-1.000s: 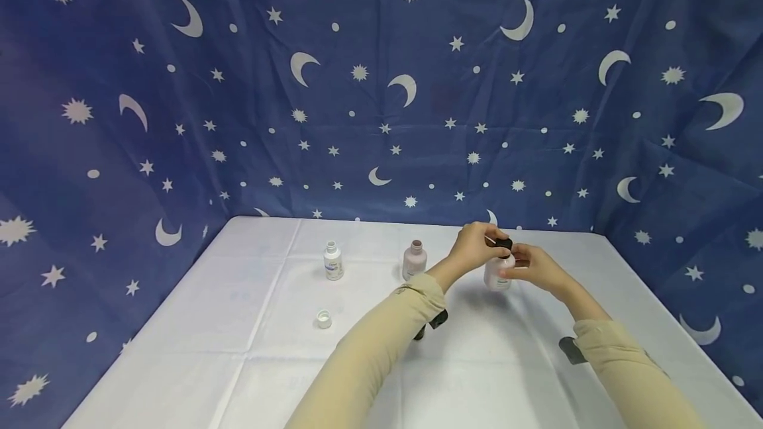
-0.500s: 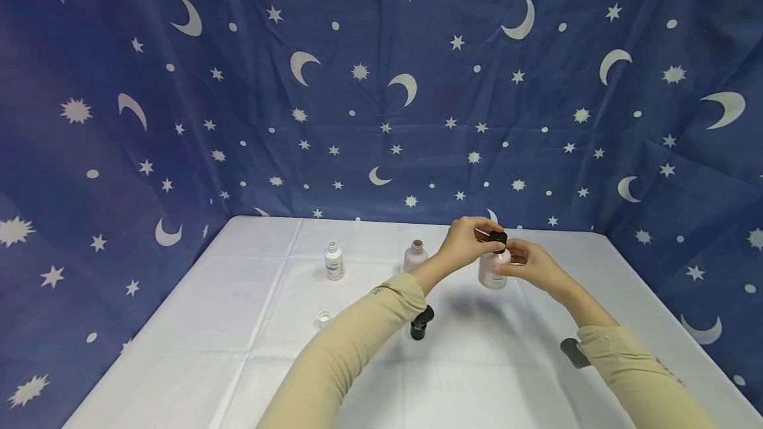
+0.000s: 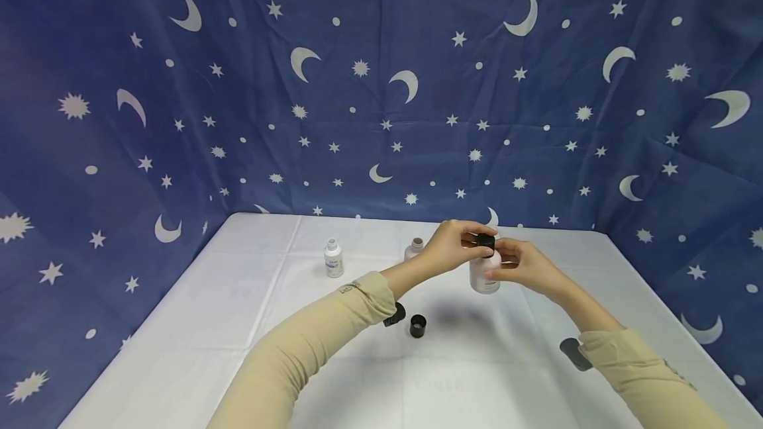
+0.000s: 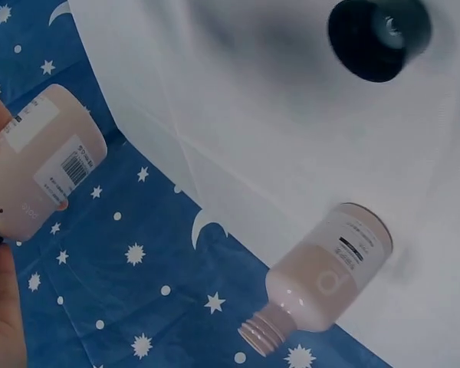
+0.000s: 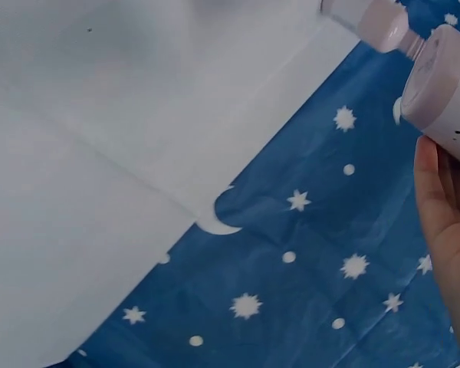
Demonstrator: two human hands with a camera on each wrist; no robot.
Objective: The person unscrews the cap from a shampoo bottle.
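In the head view my right hand [image 3: 527, 267] holds a pale pink bottle [image 3: 484, 278] by its side. My left hand [image 3: 453, 245] pinches the bottle's black screw cap [image 3: 486, 242] from above, and the cap sits on the neck. A shadow apart from the base suggests the bottle is off the table. The left wrist view shows the bottle's barcode label [image 4: 70, 165]. Left of it stands an uncapped pink bottle [image 3: 413, 249], partly behind my left wrist; its threaded neck [image 4: 267, 330] is bare. A loose black cap [image 3: 418, 326] lies on the table, hollow side showing.
An uncapped small white bottle [image 3: 334, 261] stands further left on the white tablecloth [image 3: 286, 323]. Dark wrist-worn pieces show at my left cuff [image 3: 396, 314] and right cuff [image 3: 575, 353]. A blue curtain [image 3: 381, 85] with moons and stars hangs behind the table.
Both hands have moved slightly left with the capped bottle. My left forearm has also shifted left, uncovering the loose black cap and hiding a small white cap seen before.
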